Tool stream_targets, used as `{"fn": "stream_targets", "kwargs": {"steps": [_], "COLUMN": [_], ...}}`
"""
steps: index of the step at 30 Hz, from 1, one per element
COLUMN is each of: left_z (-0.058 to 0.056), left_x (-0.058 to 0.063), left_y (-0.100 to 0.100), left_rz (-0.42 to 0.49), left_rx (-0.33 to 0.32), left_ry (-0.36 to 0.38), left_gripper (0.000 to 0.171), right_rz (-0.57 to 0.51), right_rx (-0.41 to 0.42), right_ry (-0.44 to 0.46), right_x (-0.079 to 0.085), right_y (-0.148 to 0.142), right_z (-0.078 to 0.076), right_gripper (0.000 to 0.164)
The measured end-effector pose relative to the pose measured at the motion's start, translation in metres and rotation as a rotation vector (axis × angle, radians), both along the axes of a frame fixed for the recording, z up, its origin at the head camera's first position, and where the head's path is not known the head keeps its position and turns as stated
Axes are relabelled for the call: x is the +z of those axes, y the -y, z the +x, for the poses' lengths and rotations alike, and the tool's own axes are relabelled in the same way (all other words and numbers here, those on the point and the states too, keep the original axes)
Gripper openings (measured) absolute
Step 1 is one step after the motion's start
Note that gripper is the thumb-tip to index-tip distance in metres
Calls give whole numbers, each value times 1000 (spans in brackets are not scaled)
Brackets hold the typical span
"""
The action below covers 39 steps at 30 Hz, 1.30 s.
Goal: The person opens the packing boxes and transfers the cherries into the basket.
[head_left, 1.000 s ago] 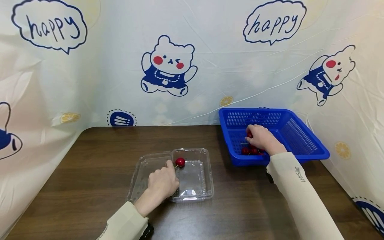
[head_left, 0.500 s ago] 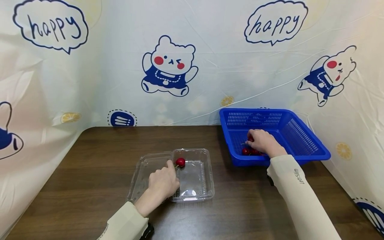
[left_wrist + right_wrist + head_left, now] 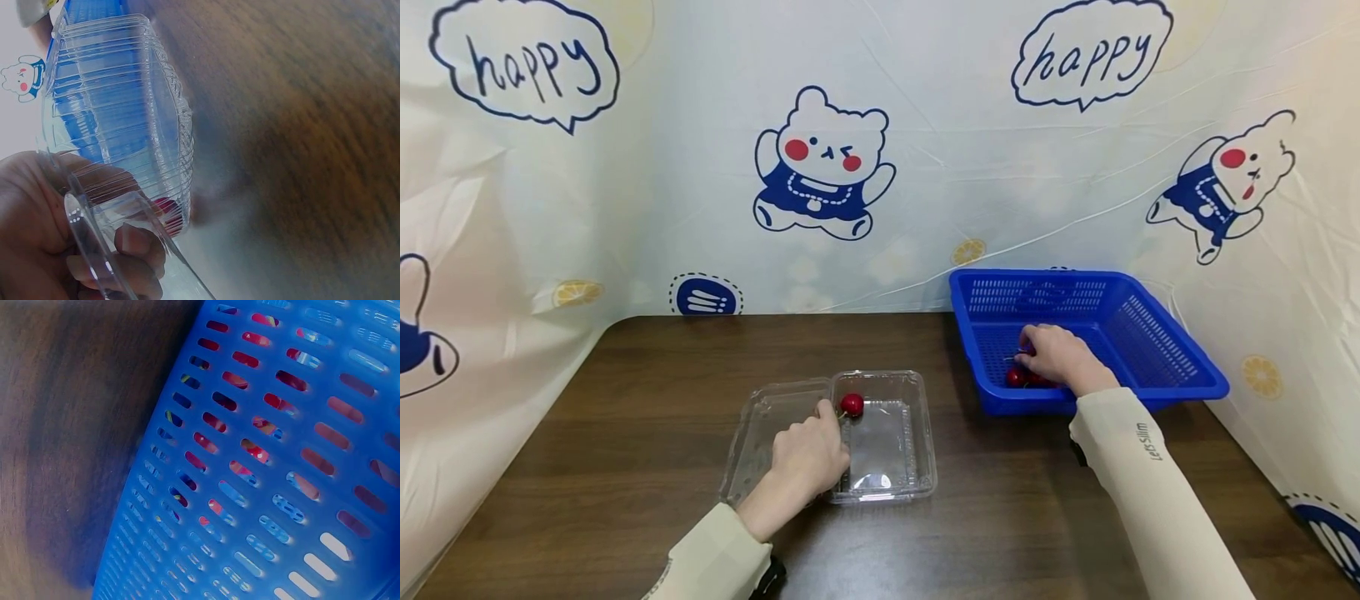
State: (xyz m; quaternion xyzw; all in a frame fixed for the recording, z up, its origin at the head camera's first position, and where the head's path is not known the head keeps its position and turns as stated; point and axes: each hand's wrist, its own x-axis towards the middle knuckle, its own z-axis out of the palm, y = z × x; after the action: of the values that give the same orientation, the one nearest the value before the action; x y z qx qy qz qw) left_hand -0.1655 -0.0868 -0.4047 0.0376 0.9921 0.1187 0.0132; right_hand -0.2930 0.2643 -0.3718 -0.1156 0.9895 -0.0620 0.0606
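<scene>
A clear plastic clamshell box (image 3: 891,446) lies spread flat on the table, lid to the left. My left hand (image 3: 808,454) grips it at the fold between lid and base, fingers curled round the plastic in the left wrist view. One red cherry (image 3: 852,406) with a stem sits in the base's back left corner, beside the left index finger. My right hand (image 3: 1060,360) reaches into a blue plastic basket (image 3: 1176,393), pinching a cherry mostly hidden by the fingers. More cherries (image 3: 1016,378) lie under that hand; through the basket's slots (image 3: 270,402) red fruit shows in the right wrist view.
The dark wooden table (image 3: 647,417) carries the box in the middle and the basket at the back right. Behind it hangs a pale printed cloth (image 3: 700,167) with cartoon bears, which also covers both sides.
The right hand has sunk slightly lower in the basket with the cherry at its fingertips, covering more of the fruit there. The left hand and box have stayed put.
</scene>
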Motion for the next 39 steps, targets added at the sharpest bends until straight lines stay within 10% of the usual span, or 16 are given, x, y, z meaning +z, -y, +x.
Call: {"fn": "stream_targets", "kwargs": {"steps": [39], "left_z": [0], "left_x": [2], "left_y": [1], "left_rz": [-2], "left_rx": [7], "left_ry": [15], "left_gripper": [33], "right_rz": [-19], "right_rx": [-16], "right_ry": [16], "right_x": [10], "right_y": [-3], "right_z": [3], "right_gripper": [31]}}
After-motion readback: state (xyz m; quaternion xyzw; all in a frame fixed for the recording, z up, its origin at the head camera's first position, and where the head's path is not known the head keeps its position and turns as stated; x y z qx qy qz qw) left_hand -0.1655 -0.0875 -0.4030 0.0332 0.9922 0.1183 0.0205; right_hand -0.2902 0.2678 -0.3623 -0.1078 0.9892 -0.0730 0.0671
